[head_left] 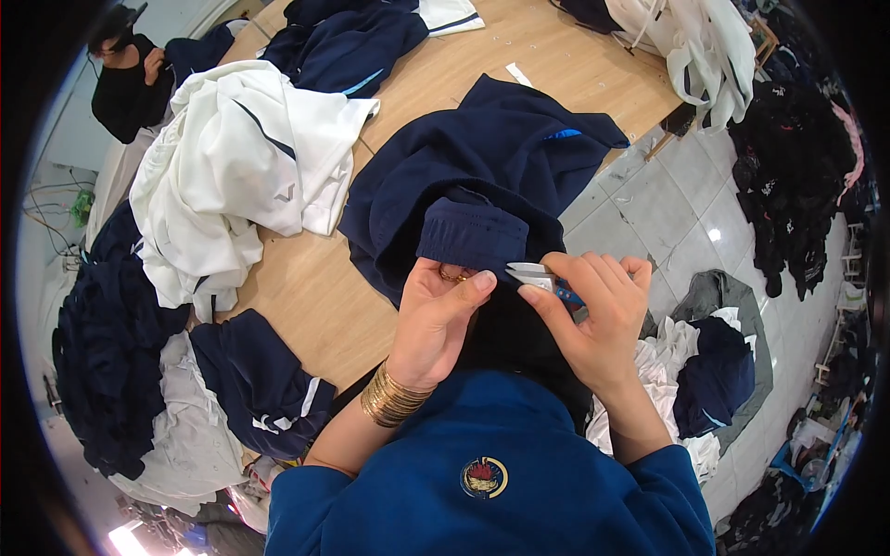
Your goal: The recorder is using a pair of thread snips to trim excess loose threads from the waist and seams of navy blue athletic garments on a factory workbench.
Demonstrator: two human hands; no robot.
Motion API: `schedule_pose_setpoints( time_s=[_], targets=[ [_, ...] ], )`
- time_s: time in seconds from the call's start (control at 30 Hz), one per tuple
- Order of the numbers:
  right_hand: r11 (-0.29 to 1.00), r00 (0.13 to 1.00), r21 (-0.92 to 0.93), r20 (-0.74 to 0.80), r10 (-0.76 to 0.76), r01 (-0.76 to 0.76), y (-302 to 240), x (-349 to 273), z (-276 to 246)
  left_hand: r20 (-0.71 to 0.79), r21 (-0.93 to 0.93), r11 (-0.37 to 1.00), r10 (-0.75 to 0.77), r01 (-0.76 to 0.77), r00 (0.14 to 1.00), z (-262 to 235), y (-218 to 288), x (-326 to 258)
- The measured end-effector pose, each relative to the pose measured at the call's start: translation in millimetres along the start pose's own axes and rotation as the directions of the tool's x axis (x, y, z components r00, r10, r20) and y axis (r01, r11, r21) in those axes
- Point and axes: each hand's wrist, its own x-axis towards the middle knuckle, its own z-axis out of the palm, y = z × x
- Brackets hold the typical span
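Note:
A navy garment (445, 148) lies rumpled across the near edge of the table, with a gathered elastic waistband (473, 233) turned toward me. My left hand (431, 324) is closed on the lower edge of that band, thumb in front, and its curled fingers are partly hidden by the cloth. Stacked gold bangles (394, 397) circle the wrist. In my right hand (603, 315) are small thread snips (532, 275) with pale metal blades and a blue handle. The blade tips point left, at the cloth just right of my left thumb; whether they touch it I cannot tell.
A white garment pile (232, 157) sits left on the wooden table (593, 60). More navy garments (348, 42) lie at the far side, others at the near left. White and navy clothes (714, 375) are heaped at lower right. Another person (130, 88) stands far left.

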Motion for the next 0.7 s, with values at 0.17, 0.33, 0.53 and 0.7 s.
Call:
schedule_pose_setpoints(
  time_s=[0.17,0.33,0.53,0.7],
  targets=[
    [1.0,0.999,-0.009,0.045,-0.013,0.014,0.6,-0.4,-0.9,0.014,0.005,1.0,0.004,-0.004,1.0,-2.8,-1.0,-0.4],
    [0.997,0.998,0.06,-0.026,0.059,-0.058,5.2,1.8,-1.5,0.032,-0.029,0.998,-0.051,0.052,0.998,-4.6,0.9,-1.9],
    [0.999,1.0,0.024,0.004,0.028,-0.028,2.8,-1.8,2.2,0.057,-0.06,0.997,-0.04,0.044,0.998,-1.8,2.3,-1.7],
    [1.0,1.0,-0.028,-0.009,-0.004,0.004,2.7,-2.5,2.4,0.067,-0.026,0.998,-0.05,0.051,0.997,-3.4,2.3,-1.1]
  ],
)
